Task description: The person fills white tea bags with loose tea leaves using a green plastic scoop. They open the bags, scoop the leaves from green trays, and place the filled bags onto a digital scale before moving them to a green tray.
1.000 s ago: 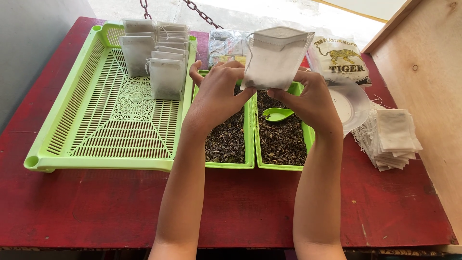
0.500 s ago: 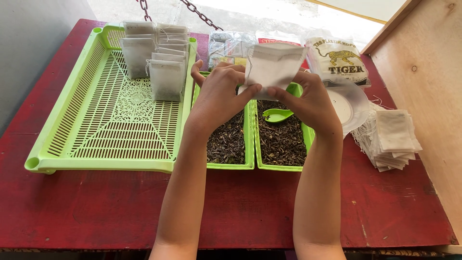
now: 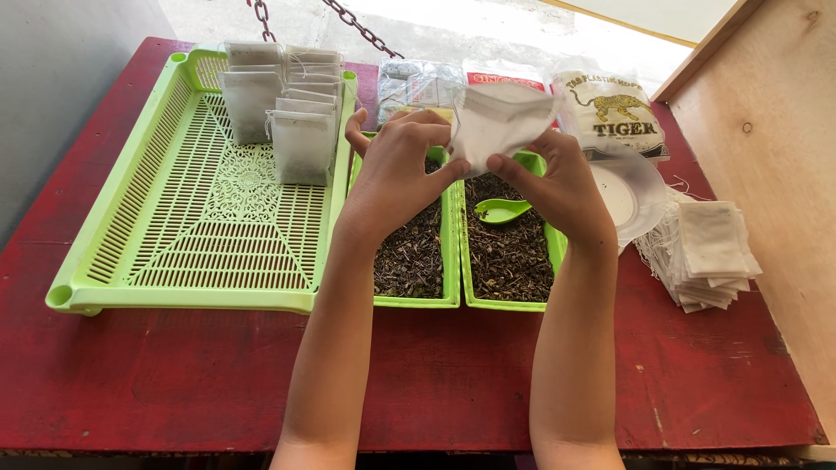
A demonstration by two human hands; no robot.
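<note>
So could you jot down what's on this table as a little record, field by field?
Left hand: pinches the white pouch
Right hand: pinches the same pouch from the other side
Beneath the hands: two small green trays of dark dried leaves, a green scoop in the right one
Large green tray: filled pouches standing at its far end
Right side: stack of flat empty pouches
Surface: red table

Table [image 3: 174,383]: dark red, worn paint, fills most of the view.
Wall [image 3: 52,96]: grey, plain, left of the table.
Board [image 3: 775,148]: pale wood, right of the table, one small knot.
Floor [image 3: 522,30]: pale concrete beyond the table, sunlit.
Chains [image 3: 361,30]: two, rusty, hanging past the table's far edge.
</note>
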